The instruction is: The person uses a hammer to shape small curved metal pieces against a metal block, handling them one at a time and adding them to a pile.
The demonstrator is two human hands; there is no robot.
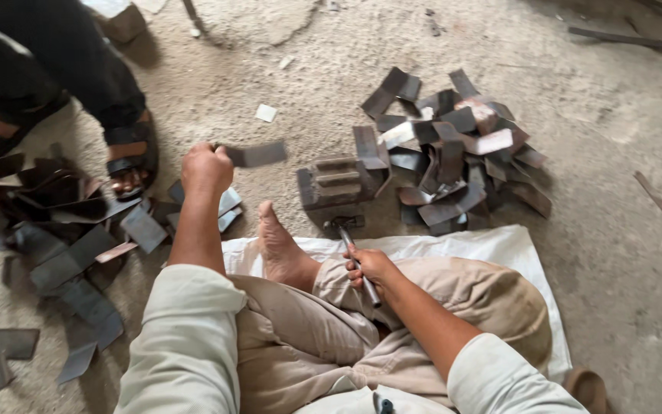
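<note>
Here, metal strip (pixel 258 154) in left hand (pixel 205 169), hammer (pixel 355 257) in right hand (pixel 373 267).

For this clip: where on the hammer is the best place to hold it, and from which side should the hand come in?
Probably mid-handle. The hammer lies with its head on the floor by the metal block and its slim handle slanting back over the knee. The right hand already wraps that handle from the right, the open side; the bare foot crowds the left.
</note>
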